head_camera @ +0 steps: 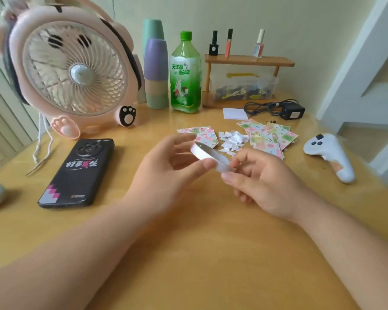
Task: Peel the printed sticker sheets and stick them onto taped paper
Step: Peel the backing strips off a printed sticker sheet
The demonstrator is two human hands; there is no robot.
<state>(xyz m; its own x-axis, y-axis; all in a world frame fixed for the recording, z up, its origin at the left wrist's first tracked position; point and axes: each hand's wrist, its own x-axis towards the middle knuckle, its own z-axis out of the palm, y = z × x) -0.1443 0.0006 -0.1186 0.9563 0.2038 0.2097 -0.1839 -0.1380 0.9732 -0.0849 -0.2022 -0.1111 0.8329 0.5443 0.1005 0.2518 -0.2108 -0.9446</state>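
While hovering low over the wooden table (199,253), gripping a white tape roll (207,154) in the left hand (168,166), thumb and fingers curled round its rim. Pinching the near edge of the roll with the right hand (262,186), thumb and first finger pressed together, other fingers tucked in. Off to the left, flat on the table, a black phone (76,173). Just behind the hands, untouched on the table, the bright sticker sheets (269,137) in two piles, with little white paper scraps (232,139) between them. To the right of those, a white game controller (332,155). A bit farther back, a small white paper (235,113) beside a black charger (291,111). At the very back, by the wall, a pink fan (74,70), a stack of cups (156,70), a green bottle (185,72), and a wooden shelf (249,60) with three small makeup bottles (259,44) on top and a clear box (242,86) under it.
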